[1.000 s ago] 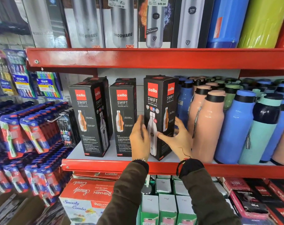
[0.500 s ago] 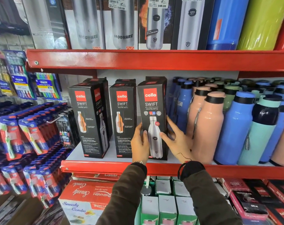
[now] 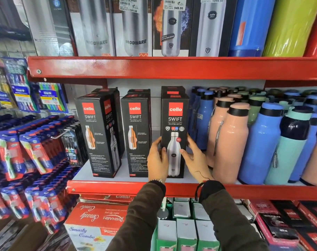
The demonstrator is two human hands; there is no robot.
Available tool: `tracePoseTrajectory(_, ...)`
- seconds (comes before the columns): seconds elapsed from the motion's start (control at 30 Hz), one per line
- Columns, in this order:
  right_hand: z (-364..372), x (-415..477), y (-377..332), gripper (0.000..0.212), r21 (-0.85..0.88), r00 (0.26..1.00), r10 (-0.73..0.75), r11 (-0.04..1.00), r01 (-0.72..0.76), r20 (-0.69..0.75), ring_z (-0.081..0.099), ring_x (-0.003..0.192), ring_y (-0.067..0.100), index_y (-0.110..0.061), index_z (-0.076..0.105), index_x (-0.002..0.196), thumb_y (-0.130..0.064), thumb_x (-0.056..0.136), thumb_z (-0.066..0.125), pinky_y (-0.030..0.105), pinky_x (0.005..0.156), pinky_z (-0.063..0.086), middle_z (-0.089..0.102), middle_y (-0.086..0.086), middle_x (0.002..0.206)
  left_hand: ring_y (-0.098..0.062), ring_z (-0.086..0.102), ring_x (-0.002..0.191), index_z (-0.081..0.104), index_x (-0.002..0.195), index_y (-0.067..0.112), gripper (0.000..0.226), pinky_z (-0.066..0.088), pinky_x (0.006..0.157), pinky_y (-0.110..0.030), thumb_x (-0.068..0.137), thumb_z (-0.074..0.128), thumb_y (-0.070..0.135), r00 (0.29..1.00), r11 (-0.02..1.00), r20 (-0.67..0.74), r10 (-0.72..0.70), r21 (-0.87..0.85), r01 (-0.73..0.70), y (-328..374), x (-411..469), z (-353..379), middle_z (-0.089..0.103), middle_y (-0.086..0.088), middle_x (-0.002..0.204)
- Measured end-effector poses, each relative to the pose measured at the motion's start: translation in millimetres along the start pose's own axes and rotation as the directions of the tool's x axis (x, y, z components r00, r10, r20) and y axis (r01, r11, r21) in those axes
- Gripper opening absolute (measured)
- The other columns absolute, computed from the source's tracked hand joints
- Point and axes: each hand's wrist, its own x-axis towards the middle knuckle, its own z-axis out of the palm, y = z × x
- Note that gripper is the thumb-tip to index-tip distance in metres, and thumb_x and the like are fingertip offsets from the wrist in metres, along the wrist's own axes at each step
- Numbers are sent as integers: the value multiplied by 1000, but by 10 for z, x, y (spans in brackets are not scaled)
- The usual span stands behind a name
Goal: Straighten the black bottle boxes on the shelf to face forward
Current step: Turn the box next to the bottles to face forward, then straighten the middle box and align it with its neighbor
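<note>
From my head camera, I have both hands on the rightmost black box (image 3: 175, 124), low on its body. It stands upright on the red shelf (image 3: 118, 186), long axis vertical, its broad printed face with the steel bottle picture turned squarely toward me. My left hand (image 3: 156, 160) presses against the box's left edge, with the thumb lying over the front face; my right hand (image 3: 195, 160) clasps the right edge, fingers (image 3: 191, 142) spread along the side and thumb reaching onto the front. So the box is pinched between my two hands, not lifted; its base sits on the shelf near the front lip.

To the left, well apart from it, stands the middle black box (image 3: 136, 133), also upright and facing nearly forward. Further left is the left black box (image 3: 98, 134), upright but turned at an angle, so I see both its front and its right side panel. More black boxes stand behind each of the three.

Just right of my right hand is a peach bottle (image 3: 230, 142), then blue bottles (image 3: 261, 145) and a teal bottle (image 3: 290, 145) crowd the right of the shelf. Toothbrush packs (image 3: 32, 153) hang at far left. The upper shelf (image 3: 172, 67) carries taller steel-bottle boxes (image 3: 136, 26).
</note>
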Motion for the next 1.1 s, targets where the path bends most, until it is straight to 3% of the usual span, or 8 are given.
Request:
tracePoseTrajectory(0.23,13,-7,39,65,26,1000,12,1000,-12,-12,40,106,-36,-34,26,152,-13,98,55,5,94,36,41,-29,137,2,51,120,47,144,14,41,32,92,9,103,48,12,1000,1000,18,-10,10,10,-13,-6,-7,56,0,142)
tracePoseTrajectory(0.33,22,-13,45,65,12,1000,11,1000,-11,-16,47,101,-32,-35,27,152,-14,97,56,10,95,37,43,-36,129,-1,54,119,47,143,15,40,34,91,8,103,48,13,1000,1000,8,-16,8,16,-5,-12,-5,58,-1,141)
tracePoseTrajectory(0.5,46,-39,63,61,35,997,25,999,-23,-67,49,118,-16,-32,36,149,-14,95,60,24,104,44,48,-18,137,-4,58,117,52,140,16,38,40,93,2,102,50,14,998,998,-14,-55,-1,55,21,-40,-8,63,-1,135)
tracePoseTrajectory(0.6,73,-95,56,49,25,983,54,998,-50,-174,58,96,-22,-18,52,138,-11,91,65,7,88,48,58,-9,128,-9,59,117,56,136,15,36,47,103,-21,101,50,12,994,995,-55,-98,-2,98,56,-83,-17,65,-2,132)
tracePoseTrajectory(0.7,82,-184,32,38,30,951,57,998,-50,-303,67,92,4,-14,61,125,-10,88,70,-1,74,45,64,2,126,-14,60,122,57,135,15,34,48,108,-32,101,51,15,991,993,-80,-109,-44,105,83,-158,-45,65,-2,132)
tracePoseTrajectory(0.9,178,-334,-185,32,-15,892,-119,992,125,-436,65,90,20,-21,61,109,-6,83,72,5,68,47,62,5,111,-4,64,108,55,134,19,31,50,89,-11,103,49,18,985,991,-167,-48,-132,26,223,-246,-208,66,3,121)
tracePoseTrajectory(1.0,312,-371,-301,27,24,907,-129,988,151,-401,65,87,13,-18,63,110,-10,85,71,11,65,50,61,2,110,-5,62,107,56,133,19,31,48,84,-14,103,50,15,980,990,-196,34,-131,-60,239,-247,-320,64,3,120)
tracePoseTrajectory(1.1,479,-359,-437,27,90,933,-106,985,145,-343,67,92,13,-18,63,111,-11,86,70,13,68,52,64,2,112,-18,57,117,53,135,19,34,47,98,-25,102,50,14,957,988,-255,135,-38,-149,206,-193,-468,58,2,128)
